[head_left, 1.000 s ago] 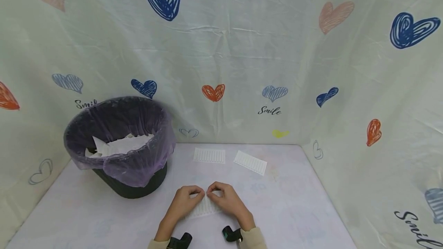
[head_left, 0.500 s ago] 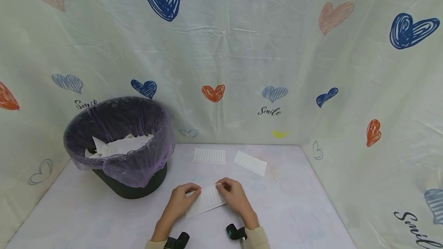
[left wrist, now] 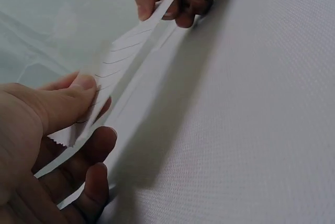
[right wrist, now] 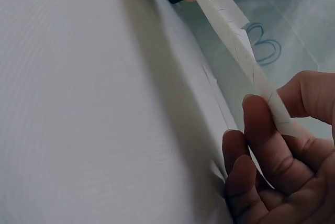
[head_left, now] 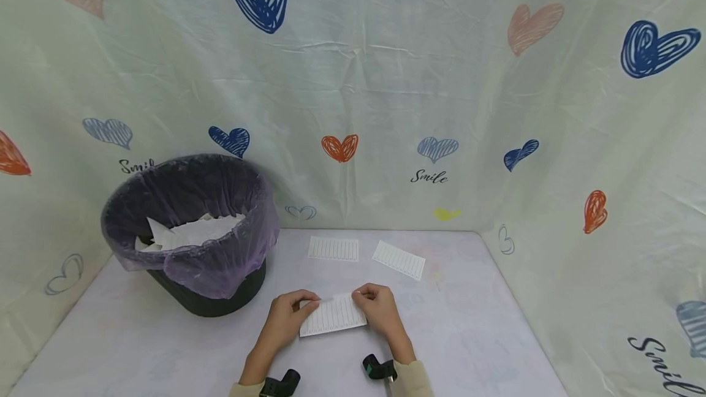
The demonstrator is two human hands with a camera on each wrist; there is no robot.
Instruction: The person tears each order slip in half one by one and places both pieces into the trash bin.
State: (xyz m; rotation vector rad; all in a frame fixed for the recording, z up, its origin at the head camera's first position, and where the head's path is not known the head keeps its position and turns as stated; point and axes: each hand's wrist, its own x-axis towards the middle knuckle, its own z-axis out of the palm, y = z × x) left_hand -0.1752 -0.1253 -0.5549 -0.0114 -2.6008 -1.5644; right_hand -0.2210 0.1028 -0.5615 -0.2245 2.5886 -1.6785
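A small white lined paper (head_left: 333, 316) is stretched between both hands at the front of the table. My left hand (head_left: 288, 318) pinches its left end between thumb and fingers. At the opposite end, my right hand (head_left: 382, 311) pinches the paper's upper right corner. In the left wrist view the paper (left wrist: 120, 59) stands tilted above the table, with a jagged edge near the left thumb. Seen from the right wrist, the paper (right wrist: 235, 41) appears nearly edge-on, and part of it bends back along the top.
Two more lined white papers, one straight (head_left: 333, 249) and one slanted (head_left: 399, 260), lie toward the back of the table (head_left: 469, 323). On the left stands a dark bin (head_left: 212, 299) with a purple bag (head_left: 248, 250), holding white paper scraps (head_left: 198, 231).
My hands have drawn apart, mostly by the right hand moving right. More of the paper shows between them, and its lower edge has shifted slightly rightward.
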